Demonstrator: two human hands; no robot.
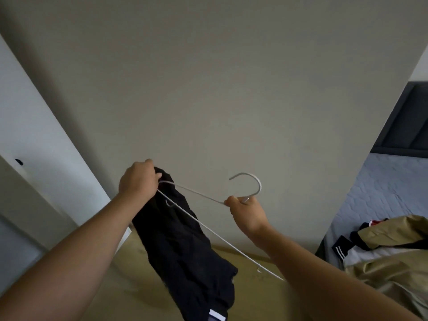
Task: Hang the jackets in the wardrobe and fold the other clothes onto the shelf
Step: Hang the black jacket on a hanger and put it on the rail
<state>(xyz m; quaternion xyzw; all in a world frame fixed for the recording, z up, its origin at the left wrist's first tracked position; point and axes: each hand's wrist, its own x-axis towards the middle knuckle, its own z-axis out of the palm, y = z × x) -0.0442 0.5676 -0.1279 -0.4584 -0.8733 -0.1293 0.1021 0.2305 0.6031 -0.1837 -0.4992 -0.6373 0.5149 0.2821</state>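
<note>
Your left hand (136,181) grips the black garment (185,246), cut off at 6 o'clock, with one end of the white hanger (260,186), your right hand (245,212) pinches its neck, and heaped clothes (393,230) lie on the bed (389,181) at 4 o'clock.

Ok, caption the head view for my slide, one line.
Left hand grips a black garment and one end of a white hanger; right hand pinches its neck below the hook.

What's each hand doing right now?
Left hand: gripping the black garment and one end of the white hanger.
Right hand: gripping the hanger below its hook.
</note>
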